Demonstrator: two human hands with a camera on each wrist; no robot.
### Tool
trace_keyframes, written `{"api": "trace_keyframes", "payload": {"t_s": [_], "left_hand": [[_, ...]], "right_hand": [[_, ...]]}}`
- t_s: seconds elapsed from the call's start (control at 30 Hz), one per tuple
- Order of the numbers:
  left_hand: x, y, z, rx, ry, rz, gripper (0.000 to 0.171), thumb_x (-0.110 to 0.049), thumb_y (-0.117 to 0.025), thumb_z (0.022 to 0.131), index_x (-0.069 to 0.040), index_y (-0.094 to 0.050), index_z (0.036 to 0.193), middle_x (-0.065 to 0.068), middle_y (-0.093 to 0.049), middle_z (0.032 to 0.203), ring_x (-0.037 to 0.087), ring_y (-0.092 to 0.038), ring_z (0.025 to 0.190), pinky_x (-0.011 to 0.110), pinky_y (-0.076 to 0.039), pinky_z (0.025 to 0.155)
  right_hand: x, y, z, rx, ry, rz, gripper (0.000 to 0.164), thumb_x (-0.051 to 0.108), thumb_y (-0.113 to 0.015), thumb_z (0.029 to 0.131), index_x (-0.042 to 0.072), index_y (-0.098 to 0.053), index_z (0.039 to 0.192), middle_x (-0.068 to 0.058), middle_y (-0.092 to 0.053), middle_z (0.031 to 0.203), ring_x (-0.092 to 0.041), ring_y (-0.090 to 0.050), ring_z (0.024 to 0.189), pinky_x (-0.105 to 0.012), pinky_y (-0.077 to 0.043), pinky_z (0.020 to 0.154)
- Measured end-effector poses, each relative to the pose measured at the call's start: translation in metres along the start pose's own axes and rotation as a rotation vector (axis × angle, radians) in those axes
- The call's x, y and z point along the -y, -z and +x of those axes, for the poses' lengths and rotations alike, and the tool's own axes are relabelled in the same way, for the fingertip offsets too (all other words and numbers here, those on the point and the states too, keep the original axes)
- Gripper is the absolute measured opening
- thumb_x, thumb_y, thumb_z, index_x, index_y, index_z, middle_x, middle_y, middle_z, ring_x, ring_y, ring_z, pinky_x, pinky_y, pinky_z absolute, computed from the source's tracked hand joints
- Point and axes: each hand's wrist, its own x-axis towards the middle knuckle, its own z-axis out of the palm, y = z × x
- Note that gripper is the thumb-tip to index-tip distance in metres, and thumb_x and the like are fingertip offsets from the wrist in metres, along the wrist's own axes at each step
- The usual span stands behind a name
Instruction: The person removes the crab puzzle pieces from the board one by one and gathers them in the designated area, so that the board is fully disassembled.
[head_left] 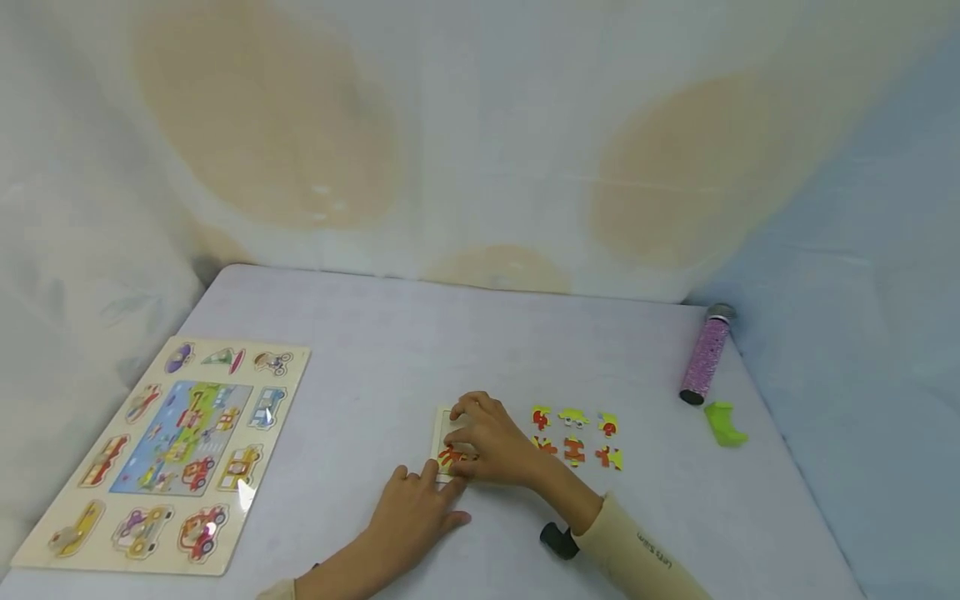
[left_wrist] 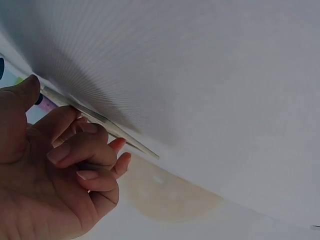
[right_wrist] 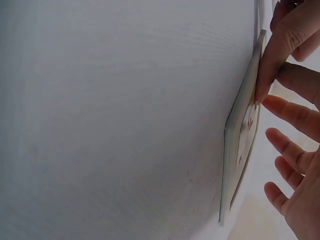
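Note:
A small wooden puzzle tray (head_left: 442, 421) lies at the middle front of the table, with a red-orange puzzle piece (head_left: 448, 457) showing inside it. My right hand (head_left: 487, 442) reaches over the tray from the right. Its thumb and index finger touch down around that piece, while its other fingers (right_wrist: 283, 145) stand spread and fairly straight. At the tray's lower left corner, my left hand (head_left: 416, 504) rests its index fingertip. Its thumb sticks out to the side and the remaining fingers (left_wrist: 87, 150) are loosely bent, holding nothing.
Several red and yellow puzzle pieces (head_left: 573, 450) lie in two rows right of the tray. A large vehicle puzzle board (head_left: 255, 483) fills the left side. A pink glittery microphone (head_left: 705, 358), a green curved piece (head_left: 723, 425) and a black object (head_left: 558, 542) lie to the right.

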Motion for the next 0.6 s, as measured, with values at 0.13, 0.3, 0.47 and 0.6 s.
{"api": "trace_keyframes", "payload": {"t_s": [0.13, 0.3, 0.47, 0.6], "left_hand": [[-0.0009, 0.0004, -0.0001, 0.008, 0.01, -0.005, 0.049, -0.059, -0.061, 0.088, -0.026, -0.067, 0.124, 0.002, -0.053, 0.084, 0.017, -0.051, 0.054, 0.029, -0.03, 0.06], [-0.0018, 0.001, -0.0011, -0.003, 0.004, 0.018, 0.048, -0.06, -0.061, 0.088, -0.025, -0.067, 0.12, 0.001, -0.051, 0.083, 0.017, -0.051, 0.053, 0.028, -0.028, 0.059], [-0.0022, 0.0013, -0.002, 0.007, 0.005, 0.026, 0.047, -0.061, -0.059, 0.089, -0.025, -0.067, 0.119, 0.0, -0.05, 0.081, 0.014, -0.046, 0.051, 0.027, -0.026, 0.058], [-0.0023, 0.0014, -0.0016, 0.011, 0.012, 0.028, 0.048, -0.061, -0.059, 0.089, -0.025, -0.067, 0.12, 0.0, -0.05, 0.081, 0.015, -0.047, 0.051, 0.027, -0.026, 0.057]], "right_hand": [[0.0026, -0.0009, 0.0008, -0.02, 0.023, -0.025, 0.033, 0.038, -0.081, 0.081, 0.015, -0.078, 0.105, -0.003, -0.056, 0.126, -0.023, -0.036, 0.132, -0.045, -0.031, 0.109], [0.0056, -0.0003, 0.0044, -0.013, 0.044, -0.089, 0.031, 0.041, -0.082, 0.08, 0.016, -0.078, 0.096, -0.002, -0.056, 0.124, -0.023, -0.036, 0.132, -0.047, -0.03, 0.111], [0.0066, -0.0017, 0.008, 0.026, 0.041, -0.057, 0.028, 0.042, -0.083, 0.079, 0.016, -0.075, 0.085, -0.001, -0.055, 0.121, -0.022, -0.036, 0.131, -0.048, -0.031, 0.11], [0.0058, -0.002, 0.0095, 0.015, 0.012, -0.084, 0.036, 0.045, -0.084, 0.076, 0.016, -0.074, 0.095, -0.001, -0.052, 0.122, -0.022, -0.036, 0.129, -0.048, -0.03, 0.11]]}}
